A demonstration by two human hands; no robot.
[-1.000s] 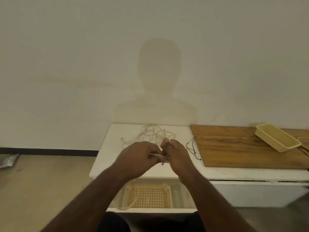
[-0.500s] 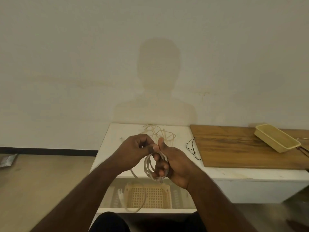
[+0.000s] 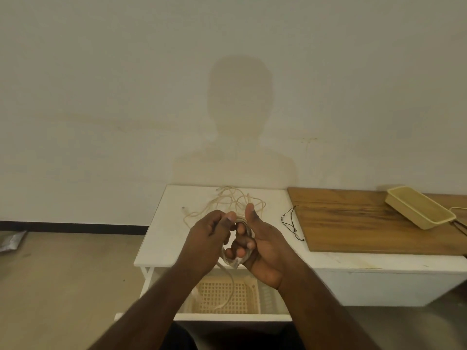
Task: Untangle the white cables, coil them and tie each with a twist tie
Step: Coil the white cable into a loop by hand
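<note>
My right hand [image 3: 262, 248] has its fingers curled through the cable coil [image 3: 236, 261], thumb raised. My left hand [image 3: 207, 238] pinches the strand at the coil's top; the loose tail [image 3: 226, 291] hangs below, nearest my left, toward the basket [image 3: 222, 296].

White cables [image 3: 235, 205], brown wood-grain board [image 3: 366, 223]

Bare pale wall [image 3: 101, 97], dark skirting [image 3: 70, 226], beige floor [image 3: 63, 286]

Both hands [image 3: 262, 246] winding white cable [image 3: 236, 262] (tail dangling), tangled cables [image 3: 227, 203] behind
</note>
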